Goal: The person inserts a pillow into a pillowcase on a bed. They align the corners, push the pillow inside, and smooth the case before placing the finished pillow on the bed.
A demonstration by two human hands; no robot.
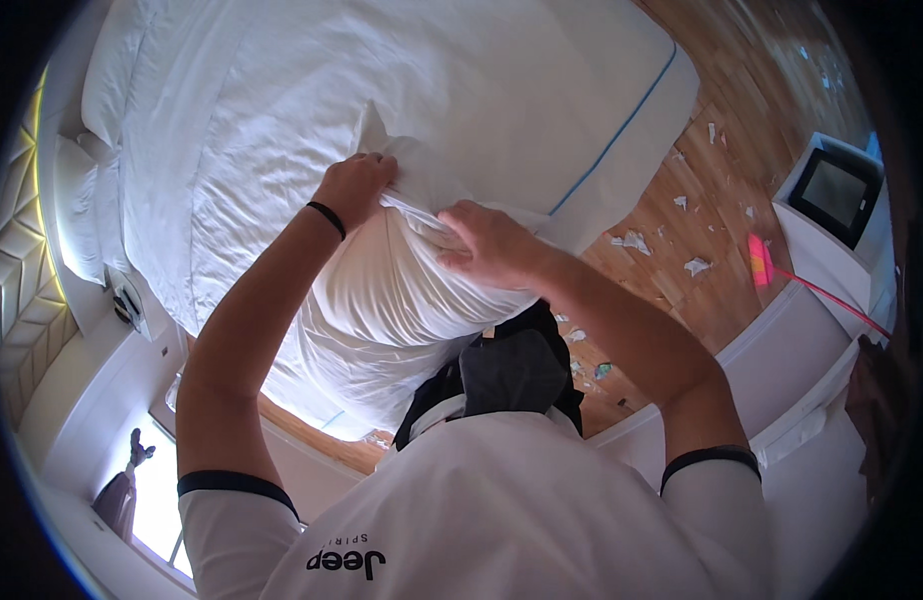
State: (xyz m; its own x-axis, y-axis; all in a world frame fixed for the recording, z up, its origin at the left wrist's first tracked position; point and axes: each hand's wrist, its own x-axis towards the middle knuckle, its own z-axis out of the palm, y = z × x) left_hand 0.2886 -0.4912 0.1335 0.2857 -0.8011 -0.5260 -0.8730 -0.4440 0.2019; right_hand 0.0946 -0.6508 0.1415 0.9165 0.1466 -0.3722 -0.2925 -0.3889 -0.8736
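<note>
A plump white pillow in a creased case is bunched against my body at the bed's near side. My left hand is closed on the pillowcase at its upper edge, with a loose corner of cloth standing up beyond the knuckles. To the right, my right hand has its fingers curled on the same cloth, thumb apart from the forefinger and a fold of fabric between them. Some fingertips are hidden in the cloth. Under and beyond both hands spreads the white bed cover, wrinkled on the left.
A blue line crosses the bed's right end. White scraps litter the wooden floor. At right stand a white cabinet with a dark-framed panel and a pink broom. More pillows lie at the padded headboard.
</note>
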